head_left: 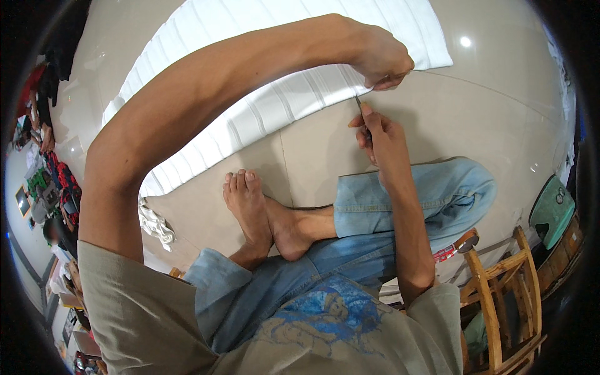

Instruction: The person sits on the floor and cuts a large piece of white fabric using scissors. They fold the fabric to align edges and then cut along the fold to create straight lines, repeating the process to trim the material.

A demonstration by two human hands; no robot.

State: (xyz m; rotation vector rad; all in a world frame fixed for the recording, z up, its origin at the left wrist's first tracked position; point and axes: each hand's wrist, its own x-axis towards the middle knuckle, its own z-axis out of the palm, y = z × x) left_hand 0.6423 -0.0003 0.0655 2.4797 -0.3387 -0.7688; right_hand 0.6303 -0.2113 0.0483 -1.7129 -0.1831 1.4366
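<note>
A long white cloth (275, 103) with raised stripes lies on the floor in front of me. My left arm reaches across it. At its near edge, toward the right, my left hand (389, 59) is closed, fingertips pinched at the cloth's border. Just below, my right hand (384, 134) grips a small pointed tool (358, 101) with a thin dark blade. Its tip points up at the cloth's edge, close to the left fingertips. Fingers cover most of the tool's handle, so its exact kind is hidden.
I sit on the glossy tiled floor (500, 119), bare feet (247, 203) close to the cloth. A crumpled white strip (155, 225) lies left of them. At the lower right are a wooden frame (490, 300) and a green object (552, 209). Assorted items (53, 187) crowd the far left.
</note>
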